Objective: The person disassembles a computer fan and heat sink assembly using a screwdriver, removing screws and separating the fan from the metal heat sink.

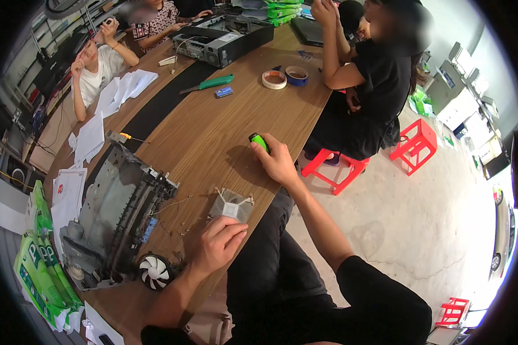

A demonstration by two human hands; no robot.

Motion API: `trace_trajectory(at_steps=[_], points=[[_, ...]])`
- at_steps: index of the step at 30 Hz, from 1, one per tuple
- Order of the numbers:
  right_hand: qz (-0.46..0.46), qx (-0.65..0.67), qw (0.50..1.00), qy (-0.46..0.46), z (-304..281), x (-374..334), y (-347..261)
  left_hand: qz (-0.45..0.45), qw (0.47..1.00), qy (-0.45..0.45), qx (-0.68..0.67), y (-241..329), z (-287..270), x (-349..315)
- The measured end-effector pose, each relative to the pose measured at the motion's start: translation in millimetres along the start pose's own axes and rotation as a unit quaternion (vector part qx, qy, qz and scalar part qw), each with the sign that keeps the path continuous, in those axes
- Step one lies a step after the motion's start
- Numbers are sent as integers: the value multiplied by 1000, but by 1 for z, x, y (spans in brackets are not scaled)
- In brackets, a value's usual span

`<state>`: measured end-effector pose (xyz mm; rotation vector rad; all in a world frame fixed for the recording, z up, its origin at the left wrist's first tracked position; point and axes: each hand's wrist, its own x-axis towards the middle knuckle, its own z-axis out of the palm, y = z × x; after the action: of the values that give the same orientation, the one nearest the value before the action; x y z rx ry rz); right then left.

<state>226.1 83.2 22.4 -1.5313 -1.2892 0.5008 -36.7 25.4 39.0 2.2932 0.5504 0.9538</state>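
On the wooden table in front of me lies a square metal heat sink (229, 206) with fine fins and a pale patch in its middle. My left hand (221, 241) is closed at its near edge, fingers curled together; whatever they pinch is hidden. Farther along the table edge, my right hand (277, 162) wraps round a green-and-black handle (259, 141), its other end out of sight. Left of my left hand is a small cooling fan (154, 271) with white blades. Beside it stands a grey metal chassis (112, 213) with a black mechanism, taken from a larger machine.
A green-handled knife (213, 82), a small blue box (224, 92) and tape rolls (274, 79) lie farther up. A computer case (224, 43) stands at the far end. Papers (124, 89) and green packs (46, 276) line the left. People sit around; red stools (336, 169) stand right.
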Motion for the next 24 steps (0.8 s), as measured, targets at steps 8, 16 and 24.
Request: trace_trajectory(at_steps=[8,16,24], points=[[15,3,1000,3,-1,-1,-1,-12,1000,-5,-11,1,-2,1],[31,-3,1000,0,3,1,7,-17,998,35,-47,-7,5,-6],[43,5,999,-1,2,0,4,40,999,27,6,-1,-2,3]])
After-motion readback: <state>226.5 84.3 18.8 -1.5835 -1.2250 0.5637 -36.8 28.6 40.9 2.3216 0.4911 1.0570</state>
